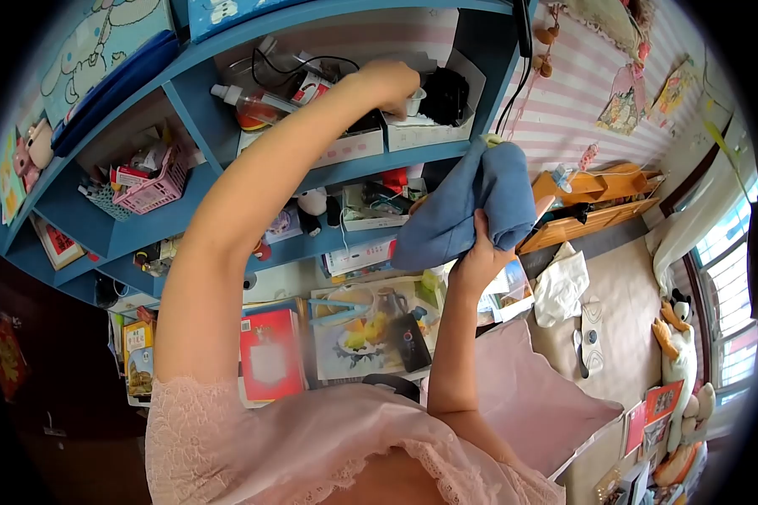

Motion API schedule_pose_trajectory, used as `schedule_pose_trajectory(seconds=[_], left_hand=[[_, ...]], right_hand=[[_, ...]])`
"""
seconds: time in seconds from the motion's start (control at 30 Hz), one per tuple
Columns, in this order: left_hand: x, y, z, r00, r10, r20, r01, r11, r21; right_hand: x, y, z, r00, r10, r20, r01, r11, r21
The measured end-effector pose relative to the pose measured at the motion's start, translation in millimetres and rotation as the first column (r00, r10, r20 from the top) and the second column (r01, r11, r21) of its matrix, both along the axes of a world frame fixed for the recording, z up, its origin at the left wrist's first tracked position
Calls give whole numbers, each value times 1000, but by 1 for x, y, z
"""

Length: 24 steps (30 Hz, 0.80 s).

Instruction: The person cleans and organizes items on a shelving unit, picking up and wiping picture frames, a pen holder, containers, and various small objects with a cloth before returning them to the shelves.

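Note:
My left hand (387, 87) reaches into the upper compartment of the blue shelf. Its fingers are curled against a small white cup (414, 102), at the edge of a white box (434, 135) with a black item (445, 94) in it; the fingertips are partly hidden. In front of the shelf, my right hand (482, 257) grips a rolled and folded blue cloth (459, 206) from below. A bit of pale yellow-green shows at the cloth's top end.
The blue shelf (185, 118) holds a clear spray bottle (257, 103), cables and a pink basket (152, 181). Below lie a red book (271, 358), a painted picture (366, 324) and a black case (411, 343). To the right are a wooden rack (593, 215) and a white cloth (561, 286).

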<state>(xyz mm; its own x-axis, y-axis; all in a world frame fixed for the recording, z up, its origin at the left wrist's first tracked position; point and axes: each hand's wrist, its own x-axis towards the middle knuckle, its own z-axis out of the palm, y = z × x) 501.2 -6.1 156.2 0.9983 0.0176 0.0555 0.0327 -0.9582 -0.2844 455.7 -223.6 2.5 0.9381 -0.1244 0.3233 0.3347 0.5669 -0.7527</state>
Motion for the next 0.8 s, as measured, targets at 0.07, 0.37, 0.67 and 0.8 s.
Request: schedule_pose_trajectory(seconds=[0.07, 0.37, 0.67, 0.8], left_hand=[[0, 14, 9, 990, -129, 64, 140, 969, -202], [-95, 48, 21, 888, 263, 377, -127, 929, -348], [-103, 75, 7, 958, 168, 231, -142, 982, -128], [-110, 77, 23, 977, -8, 215, 54, 976, -210]], right_hand=[[-3, 0, 2, 1000, 20, 12, -20, 1000, 11], [-5, -3, 5, 996, 64, -61, -57, 992, 113], [-20, 15, 0, 986, 160, -44, -153, 980, 128], [-23, 10, 3, 987, 141, -72, -129, 981, 147]])
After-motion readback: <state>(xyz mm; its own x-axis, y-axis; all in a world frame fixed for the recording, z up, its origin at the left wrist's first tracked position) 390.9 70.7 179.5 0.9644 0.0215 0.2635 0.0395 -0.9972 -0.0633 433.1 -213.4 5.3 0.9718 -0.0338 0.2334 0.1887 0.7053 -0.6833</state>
